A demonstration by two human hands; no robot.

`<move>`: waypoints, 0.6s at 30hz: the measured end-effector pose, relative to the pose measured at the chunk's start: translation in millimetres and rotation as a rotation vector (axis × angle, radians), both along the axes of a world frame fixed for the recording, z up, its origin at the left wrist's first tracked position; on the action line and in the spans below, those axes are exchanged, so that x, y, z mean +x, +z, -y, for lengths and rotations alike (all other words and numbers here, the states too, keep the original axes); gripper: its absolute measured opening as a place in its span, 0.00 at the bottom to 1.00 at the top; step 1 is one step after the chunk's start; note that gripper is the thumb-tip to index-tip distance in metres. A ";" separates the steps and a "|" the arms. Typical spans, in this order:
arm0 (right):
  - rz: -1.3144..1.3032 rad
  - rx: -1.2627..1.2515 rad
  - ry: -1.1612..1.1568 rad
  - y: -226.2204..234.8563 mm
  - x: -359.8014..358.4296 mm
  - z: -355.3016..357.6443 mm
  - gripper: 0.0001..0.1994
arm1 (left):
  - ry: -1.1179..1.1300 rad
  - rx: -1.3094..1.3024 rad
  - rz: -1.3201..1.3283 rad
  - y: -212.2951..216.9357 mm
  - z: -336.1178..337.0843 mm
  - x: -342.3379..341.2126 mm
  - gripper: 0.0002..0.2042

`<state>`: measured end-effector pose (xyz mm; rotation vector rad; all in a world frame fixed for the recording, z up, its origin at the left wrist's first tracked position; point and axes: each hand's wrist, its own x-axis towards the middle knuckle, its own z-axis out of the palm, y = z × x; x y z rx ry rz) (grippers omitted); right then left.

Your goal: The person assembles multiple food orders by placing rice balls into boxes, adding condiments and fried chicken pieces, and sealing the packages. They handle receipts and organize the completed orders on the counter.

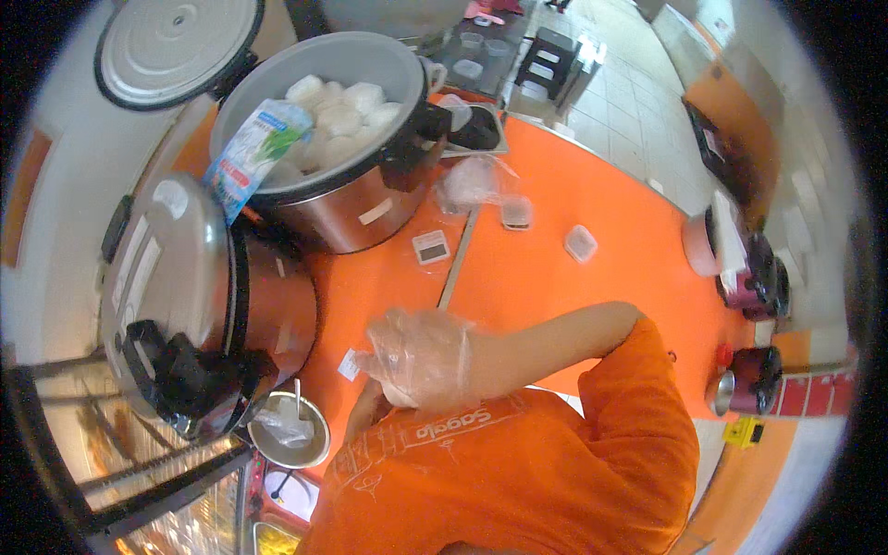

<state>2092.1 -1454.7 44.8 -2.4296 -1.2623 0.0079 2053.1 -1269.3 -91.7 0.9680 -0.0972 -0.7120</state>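
Observation:
My right hand (421,356), in a clear plastic glove, is closed in front of my chest, its fingers curled round or over something pale that I cannot make out. My left hand lies beneath it, its fingers hidden; only part of the left forearm (367,414) shows. A small white label (350,363) is beside the hands. Beyond them stands a large open cooker (375,208) holding several white rounded portions that look like wrapped rice. A blue and white printed packet (259,153) leans over its rim.
A second, lidded cooker (199,296) stands left, with a metal bowl (313,444) holding a utensil below it. Small clear containers (581,243) and a crumpled plastic bag (472,183) lie on the orange counter (546,287). Dark red and black appliances (754,379) line the right edge.

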 end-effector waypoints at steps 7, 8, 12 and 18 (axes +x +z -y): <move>-0.153 0.134 -0.106 -11.2 -26.1 8.1 0.27 | -0.028 0.063 -0.031 -6.4 -13.8 -20.0 0.41; -0.142 0.206 -0.119 -10.4 -27.2 8.0 0.27 | -0.025 0.070 -0.031 -6.6 -14.5 -20.7 0.41; -0.171 0.453 -0.065 3.1 -24.3 13.2 0.23 | -0.018 0.092 -0.024 -7.6 -15.2 -19.0 0.41; -0.496 0.492 0.032 9.8 -15.6 28.8 0.15 | -0.014 0.121 -0.018 -8.0 -16.6 -15.0 0.42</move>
